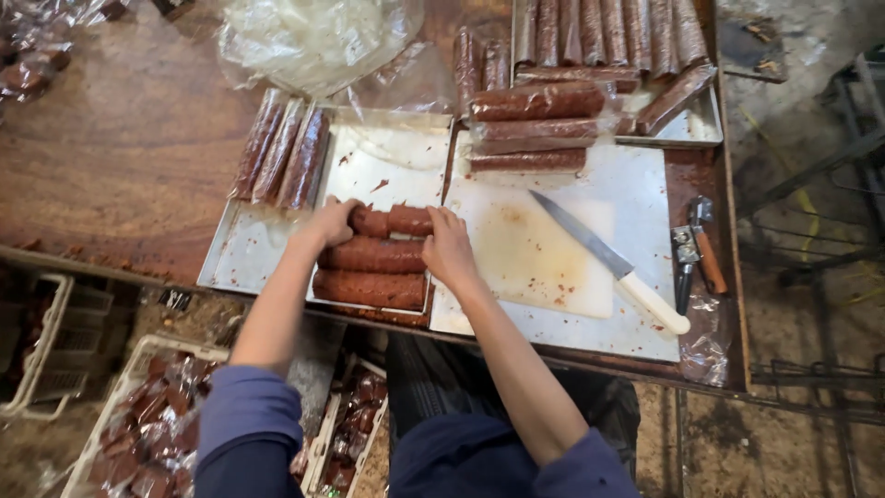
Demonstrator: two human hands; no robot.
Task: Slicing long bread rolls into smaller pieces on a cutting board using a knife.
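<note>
We have our left hand and right hand closed in a grip on either end of the top brown roll, on a metal tray by the surface's near edge. Two more rolls lie just below it. To the right, bare room remains on the white cutting board beside the knife, and a far tray holds wrapped rolls.

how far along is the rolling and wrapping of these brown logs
Done, it seems: three wrapped logs lie beside the left tray, and more wrapped rolls are stacked at the back. In hand: the left hand and right hand press the ends of a bare log. Left: two more unwrapped logs below it; the knife rests idle on the cutting board.
</note>
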